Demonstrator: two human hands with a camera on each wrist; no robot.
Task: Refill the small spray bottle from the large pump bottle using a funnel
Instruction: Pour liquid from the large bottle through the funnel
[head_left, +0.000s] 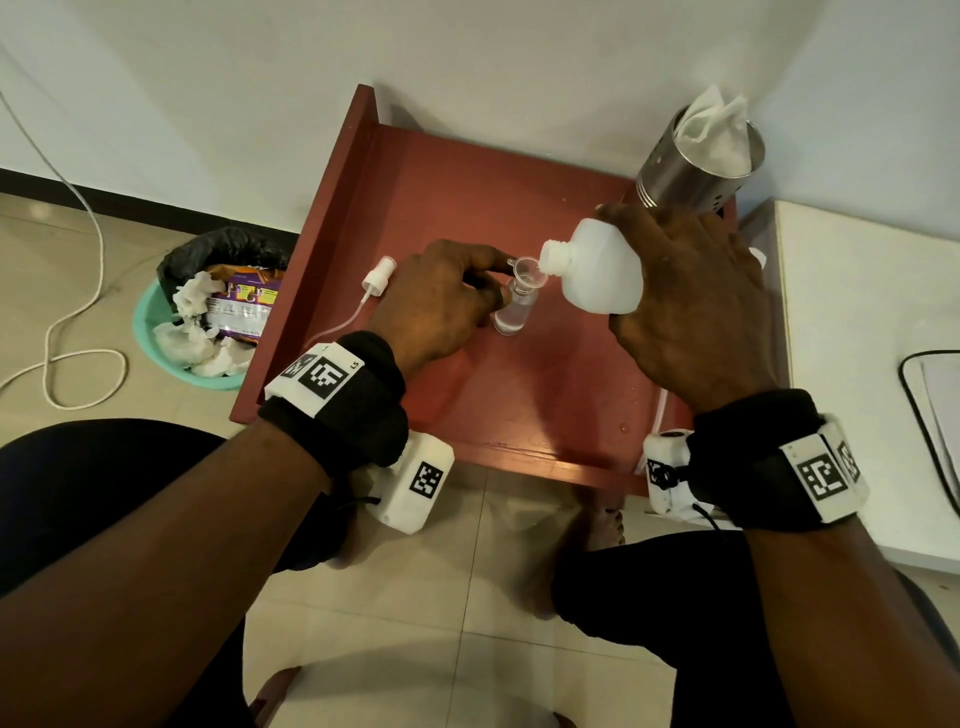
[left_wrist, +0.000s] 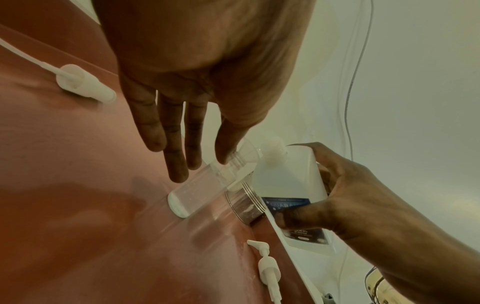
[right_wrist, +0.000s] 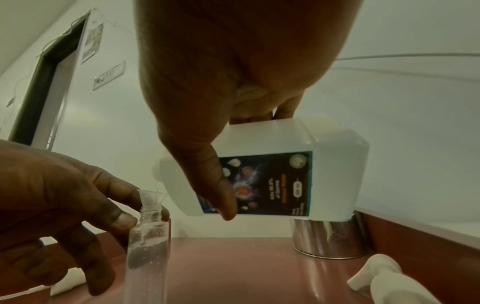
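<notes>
Two hands work over the red table (head_left: 519, 405). The left hand (head_left: 441, 301) steadies the small spray bottle (head_left: 511, 312), which stands upright near the table's middle; thumb and forefinger pinch its neck just below the clear funnel (head_left: 529, 270) seated in its mouth, while the other fingers (left_wrist: 179, 160) hang straight and close together beside the bottle, not wrapped round it. Clear liquid fills the lower part of the small bottle, with fine bubbles in it.

The right hand (head_left: 691, 306) grips the large white bottle (head_left: 597, 273), tipped on its side above the table with its open threaded neck right at the funnel's rim, on the funnel's right. The thumb presses on the dark printed label (right_wrist: 272, 185) and the fingers curl over the bottle's far side. A thin clear stream runs from the neck into the funnel in the right wrist view.

To the left of the small bottle, the white spray head (head_left: 378, 273) lies on the table with its thin dip tube trailing toward the near-left edge. The white pump head (left_wrist: 267, 265) lies flat on the table's right side, near the edge. A shiny metal canister (head_left: 696, 171) stuffed with white tissue stands at the table's far right corner, behind the large bottle. Beside the table's left edge, on the floor, sits a green bin (head_left: 150, 332) with a black liner, crumpled tissue and a wrapper in it.
</notes>
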